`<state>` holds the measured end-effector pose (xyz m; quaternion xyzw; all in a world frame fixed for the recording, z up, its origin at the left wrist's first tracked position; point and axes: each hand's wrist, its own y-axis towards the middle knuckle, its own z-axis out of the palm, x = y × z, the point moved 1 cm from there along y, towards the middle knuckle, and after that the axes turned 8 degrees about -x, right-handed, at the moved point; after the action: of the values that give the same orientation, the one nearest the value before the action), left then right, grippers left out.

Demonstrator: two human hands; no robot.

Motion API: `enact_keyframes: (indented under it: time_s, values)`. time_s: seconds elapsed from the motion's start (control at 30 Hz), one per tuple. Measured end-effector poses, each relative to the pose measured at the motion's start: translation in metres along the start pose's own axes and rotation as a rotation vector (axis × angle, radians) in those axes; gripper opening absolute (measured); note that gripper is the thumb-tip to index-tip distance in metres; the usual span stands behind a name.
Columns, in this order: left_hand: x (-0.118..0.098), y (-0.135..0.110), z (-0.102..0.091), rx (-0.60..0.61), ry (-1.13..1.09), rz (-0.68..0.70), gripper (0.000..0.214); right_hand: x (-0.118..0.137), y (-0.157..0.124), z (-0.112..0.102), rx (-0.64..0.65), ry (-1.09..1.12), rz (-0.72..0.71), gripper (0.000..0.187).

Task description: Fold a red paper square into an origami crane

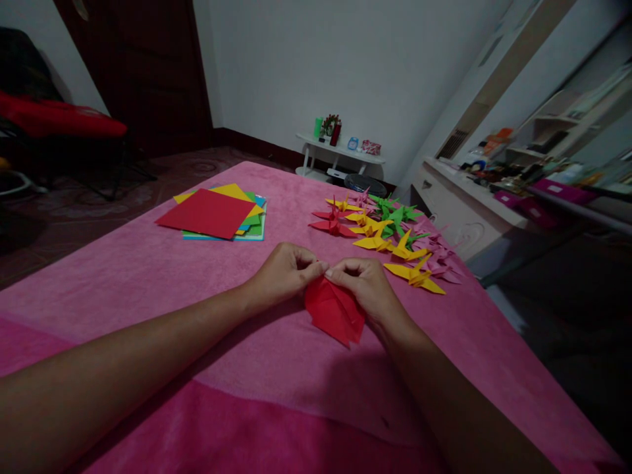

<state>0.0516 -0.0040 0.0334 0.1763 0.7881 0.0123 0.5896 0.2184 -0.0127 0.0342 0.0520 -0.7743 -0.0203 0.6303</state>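
A partly folded sheet of red origami paper [336, 309] is held just above the pink cloth, its loose layers pointing down towards me. My left hand [290, 268] pinches its top corner between thumb and forefinger. From the other side, my right hand [363, 280] grips the same corner, the two thumb tips nearly touching. The fingers hide the very tip of the paper. Beyond my right hand lie several folded paper cranes: a yellow crane [417, 275] closest, a red crane [334, 224] farther back, and green cranes [395, 217] and pink ones behind.
A stack of coloured square paper [207, 212], red on top, lies at the left on the pink cloth [123, 276]. A white shelf [340, 150] with small items stands by the far wall. At right is a cluttered dresser [464, 197]; a red chair [59, 118] is at left.
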Motion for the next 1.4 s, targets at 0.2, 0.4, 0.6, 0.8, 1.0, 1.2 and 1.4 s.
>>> enact_keyframes:
  time_s: [0.2, 0.4, 0.6, 0.8, 1.0, 1.2, 1.4]
  values:
    - [-0.002, 0.000, -0.001, -0.136, 0.027, 0.067, 0.040, 0.005, 0.000, 0.002, -0.003, 0.027, -0.015, 0.023]
    - [0.006, 0.006, -0.009, -0.370, -0.125, -0.073, 0.040, -0.009, 0.005, -0.006, -0.106, 0.235, 0.182, 0.043]
    - [0.013, 0.012, -0.012, -0.281, -0.171, -0.228, 0.029, -0.022, 0.010, -0.016, -0.165, 0.271, 0.209, 0.045]
    - [0.020, 0.017, -0.016, -0.009, -0.006, -0.292, 0.026, -0.017, 0.009, -0.020, -0.068, 0.055, 0.192, 0.039]
    - [0.036, 0.017, -0.010, 0.118, 0.126, -0.130, 0.030, -0.015, 0.009, -0.015, -0.002, -0.053, 0.132, 0.032]
    - [0.031, 0.015, -0.008, 0.045, 0.315, -0.048, 0.025, -0.023, 0.009, -0.005, -0.071, -0.138, 0.034, 0.028]
    - [0.019, 0.017, -0.009, 0.039, 0.537, -0.125, 0.019, -0.032, 0.013, -0.001, -0.083, -0.315, -0.075, 0.031]
